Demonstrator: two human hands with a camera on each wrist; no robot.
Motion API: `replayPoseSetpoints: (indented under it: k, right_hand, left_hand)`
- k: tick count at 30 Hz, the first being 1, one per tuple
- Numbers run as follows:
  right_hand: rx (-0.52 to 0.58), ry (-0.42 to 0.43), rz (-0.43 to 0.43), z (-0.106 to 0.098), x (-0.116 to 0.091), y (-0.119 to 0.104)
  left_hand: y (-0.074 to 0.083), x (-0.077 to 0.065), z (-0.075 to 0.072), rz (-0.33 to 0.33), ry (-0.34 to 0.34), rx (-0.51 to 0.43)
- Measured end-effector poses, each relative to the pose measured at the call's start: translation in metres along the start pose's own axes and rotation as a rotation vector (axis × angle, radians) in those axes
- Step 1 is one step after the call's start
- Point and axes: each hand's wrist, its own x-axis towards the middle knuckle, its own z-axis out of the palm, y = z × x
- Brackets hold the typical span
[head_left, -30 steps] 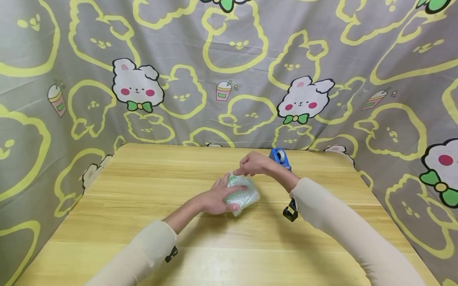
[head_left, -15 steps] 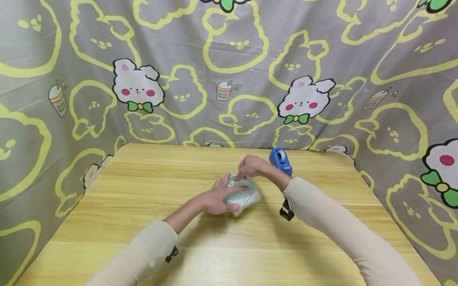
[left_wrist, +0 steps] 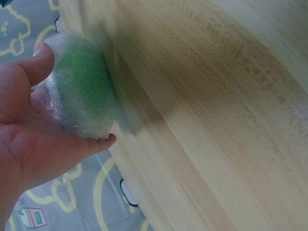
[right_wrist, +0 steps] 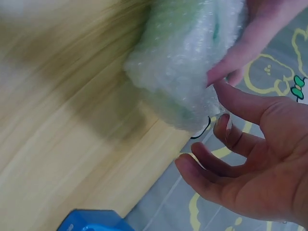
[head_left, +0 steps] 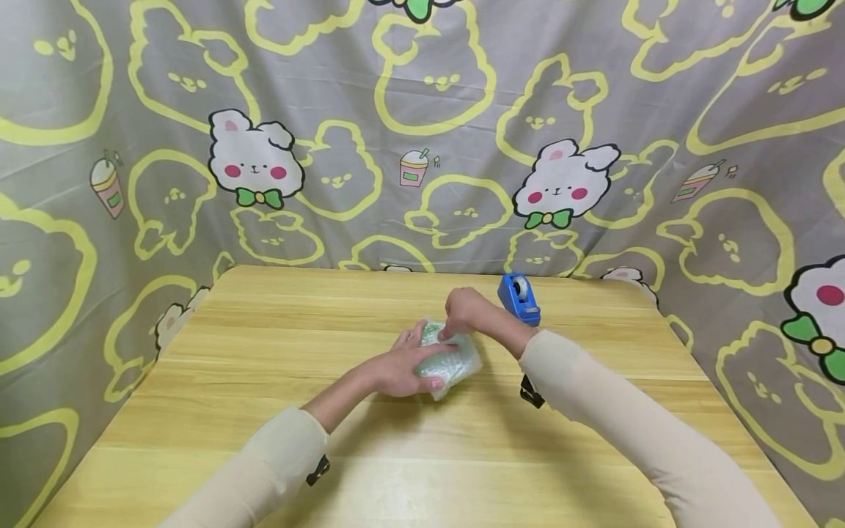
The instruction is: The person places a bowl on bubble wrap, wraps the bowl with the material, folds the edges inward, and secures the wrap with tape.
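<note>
A bubble-wrapped bundle with something green inside [head_left: 462, 364] stands on the wooden table; the wrap hides what the green thing is. My left hand [head_left: 399, 369] holds it from the left, index finger across its top and thumb on the near side. In the left wrist view, fingers and thumb curve round the wrapped bundle [left_wrist: 84, 89]. My right hand [head_left: 469, 312] is at its far right side. In the right wrist view, the right hand's thumb [right_wrist: 243, 102] touches the wrap near a left fingertip, while the other fingers bend loosely. A small shiny clear bit shows by the index fingertip.
A blue tape dispenser [head_left: 518, 301] with a clear roll stands behind and right of the right hand. The wooden table [head_left: 264, 345] meets a grey patterned curtain [head_left: 370, 95] at the back and sides.
My right hand has shifted slightly toward me over the bundle, its thumb moving down along the wrap. The tape dispenser is less covered by the right arm. The left hand stays in place.
</note>
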Motion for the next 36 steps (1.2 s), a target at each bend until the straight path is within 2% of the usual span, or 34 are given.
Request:
replayPoseSetpoints:
  k: [7, 15, 23, 29, 36]
  right_hand:
    - [-0.11, 0.041, -0.038, 0.008, -0.003, 0.001]
    - [-0.097, 0.052, -0.039, 0.006, -0.004, 0.004]
    - [-0.049, 0.038, 0.009, 0.0, -0.004, 0.012]
    - [0.055, -0.05, 0.069, -0.007, -0.003, 0.021]
    - [0.17, -0.103, 0.05, -0.017, -0.004, 0.028]
  left_hand:
    - [0.0, 0.001, 0.003, 0.0, 0.01, 0.004]
    - [0.001, 0.001, 0.002, -0.007, 0.009, -0.003]
    - [0.002, 0.002, 0.002, -0.017, 0.021, -0.071]
    - [0.003, 0.002, 0.002, -0.03, 0.027, -0.09]
    - [0.002, 0.004, 0.003, -0.02, 0.032, -0.061]
